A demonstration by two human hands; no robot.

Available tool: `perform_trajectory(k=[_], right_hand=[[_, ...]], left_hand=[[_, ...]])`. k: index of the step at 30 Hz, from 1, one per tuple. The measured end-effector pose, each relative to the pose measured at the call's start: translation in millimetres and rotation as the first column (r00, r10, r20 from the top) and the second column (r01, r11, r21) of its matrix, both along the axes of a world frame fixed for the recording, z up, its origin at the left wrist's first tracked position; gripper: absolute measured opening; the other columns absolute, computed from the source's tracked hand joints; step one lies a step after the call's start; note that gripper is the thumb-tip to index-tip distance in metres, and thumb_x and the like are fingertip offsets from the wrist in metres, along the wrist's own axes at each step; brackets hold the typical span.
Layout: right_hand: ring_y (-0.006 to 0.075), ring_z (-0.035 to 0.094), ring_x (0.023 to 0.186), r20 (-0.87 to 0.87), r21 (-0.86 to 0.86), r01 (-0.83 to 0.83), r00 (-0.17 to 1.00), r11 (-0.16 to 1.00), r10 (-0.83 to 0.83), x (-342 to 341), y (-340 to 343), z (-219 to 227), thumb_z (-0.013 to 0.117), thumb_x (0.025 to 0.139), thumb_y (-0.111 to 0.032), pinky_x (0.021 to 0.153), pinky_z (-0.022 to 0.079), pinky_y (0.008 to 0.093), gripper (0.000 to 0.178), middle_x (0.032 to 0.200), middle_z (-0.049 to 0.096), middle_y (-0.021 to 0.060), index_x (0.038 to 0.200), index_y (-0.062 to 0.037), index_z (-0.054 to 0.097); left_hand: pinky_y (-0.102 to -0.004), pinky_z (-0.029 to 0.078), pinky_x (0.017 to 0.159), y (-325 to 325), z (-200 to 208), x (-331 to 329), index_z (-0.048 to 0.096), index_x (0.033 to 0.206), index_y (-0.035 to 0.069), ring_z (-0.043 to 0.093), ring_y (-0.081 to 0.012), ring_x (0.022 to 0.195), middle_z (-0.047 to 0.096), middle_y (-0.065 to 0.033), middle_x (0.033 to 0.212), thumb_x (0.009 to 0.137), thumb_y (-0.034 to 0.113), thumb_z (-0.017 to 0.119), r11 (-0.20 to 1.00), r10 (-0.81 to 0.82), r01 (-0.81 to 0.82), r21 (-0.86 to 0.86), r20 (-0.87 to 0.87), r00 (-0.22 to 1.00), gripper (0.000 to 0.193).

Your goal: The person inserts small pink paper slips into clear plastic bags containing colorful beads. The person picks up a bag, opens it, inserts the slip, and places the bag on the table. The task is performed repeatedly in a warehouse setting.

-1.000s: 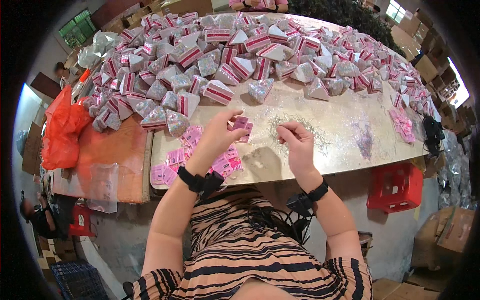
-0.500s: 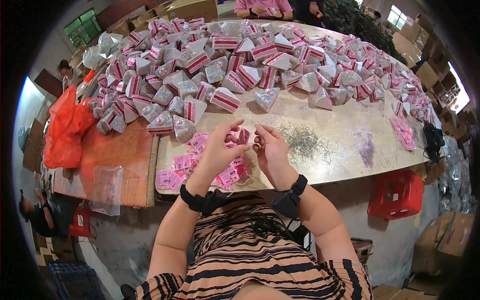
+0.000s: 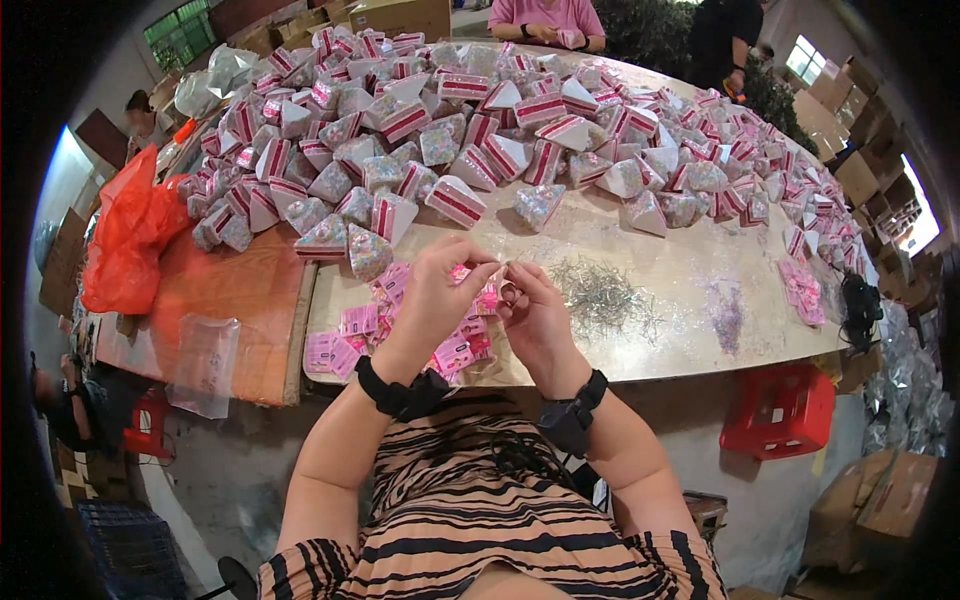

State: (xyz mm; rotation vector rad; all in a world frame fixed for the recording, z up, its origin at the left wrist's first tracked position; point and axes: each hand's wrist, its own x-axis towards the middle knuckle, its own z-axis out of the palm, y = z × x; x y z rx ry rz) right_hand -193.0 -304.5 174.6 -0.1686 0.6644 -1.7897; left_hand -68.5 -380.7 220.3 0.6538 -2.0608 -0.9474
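My left hand (image 3: 443,290) and my right hand (image 3: 540,310) meet over the near part of the table, both pinched. Their fingertips come together on something too small to make out. Under and beside my left hand lies a loose heap of pink printed cards (image 3: 357,321). A tangle of thin silvery pins or wires (image 3: 598,292) is spread just right of my right hand. Beyond my hands, a glittery cake-slice ornament (image 3: 538,206) lies apart from the rest, in front of a big pile of similar pink-and-white ornaments (image 3: 403,122).
Left of the pale tabletop (image 3: 660,335) is an orange-brown board (image 3: 250,330) with a red plastic bag (image 3: 130,245) and a clear bag (image 3: 205,365). More pink cards (image 3: 800,290) lie at right, above a red stool (image 3: 778,412). Across the table sits a person in pink (image 3: 548,18).
My hands, apart before, have come together at the fingertips. Across the table, a person in dark clothes has shifted right.
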Motion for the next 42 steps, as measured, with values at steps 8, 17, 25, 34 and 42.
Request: perform_trajectory(k=[8,17,25,34,42], right_hand=[[0.0075,0.056,0.067,-0.205,0.003,0.000,0.979,1.000,0.001,-8.7,4.0,-10.5,0.067,0.089,-0.014,0.053,0.041,0.0207,0.020,0.086,0.065,-0.0004,0.106,-0.0050,0.065],[0.0135,0.061,0.062,-0.221,-0.092,-0.113,0.971,0.989,0.091,-18.0,12.5,-0.3,0.058,0.094,-0.010,0.053,0.048,0.0254,0.008,0.088,0.067,0.0103,0.096,-0.0023,0.060],[0.0165,0.063,0.065,-0.318,-0.086,-0.375,0.888,0.923,0.331,-44.6,14.7,5.6,0.061,0.090,-0.008,0.060,0.051,0.0287,0.009,0.079,0.064,0.0078,0.093,0.0000,0.062],[0.0155,0.061,0.058,-0.468,0.148,-0.449,0.753,0.881,0.462,-69.8,25.4,23.8,0.065,0.087,-0.006,0.055,0.050,0.0264,0.009,0.073,0.064,0.0087,0.087,0.0025,0.067],[0.0143,0.063,0.055,-0.627,0.246,-0.454,0.600,0.857,0.498,-78.6,28.7,27.5,0.069,0.085,-0.009,0.050,0.051,0.0254,0.013,0.068,0.064,0.0072,0.083,0.0029,0.067]], left_hand=[[-0.0372,0.043,0.074,2.0,13.8,-5.0,0.062,0.078,-0.001,0.058,-0.0306,0.080,0.060,-0.0126,0.077,0.078,0.007,0.067,0.945,0.091,-0.069,-0.319,0.055,0.994,0.009],[-0.0402,0.043,0.079,4.7,21.1,0.9,0.063,0.077,0.002,0.058,-0.0321,0.085,0.060,-0.0119,0.079,0.076,0.010,0.068,0.931,0.026,0.037,-0.364,0.168,0.986,0.010],[-0.0420,0.040,0.087,-6.6,50.6,-5.5,0.063,0.095,0.005,0.054,-0.0309,0.099,0.059,-0.0102,0.099,0.080,0.017,0.066,0.780,-0.199,0.381,-0.497,0.381,0.903,0.019],[-0.0419,0.038,0.092,-3.4,56.1,-19.6,0.062,0.092,0.008,0.053,-0.0282,0.098,0.057,-0.0076,0.096,0.077,0.018,0.068,0.633,-0.208,0.510,-0.582,0.507,0.837,0.019],[-0.0412,0.044,0.075,-7.0,49.4,-30.0,0.061,0.073,0.002,0.057,-0.0311,0.079,0.058,-0.0123,0.075,0.073,0.015,0.067,0.712,-0.320,0.599,-0.366,0.590,0.741,0.014]])
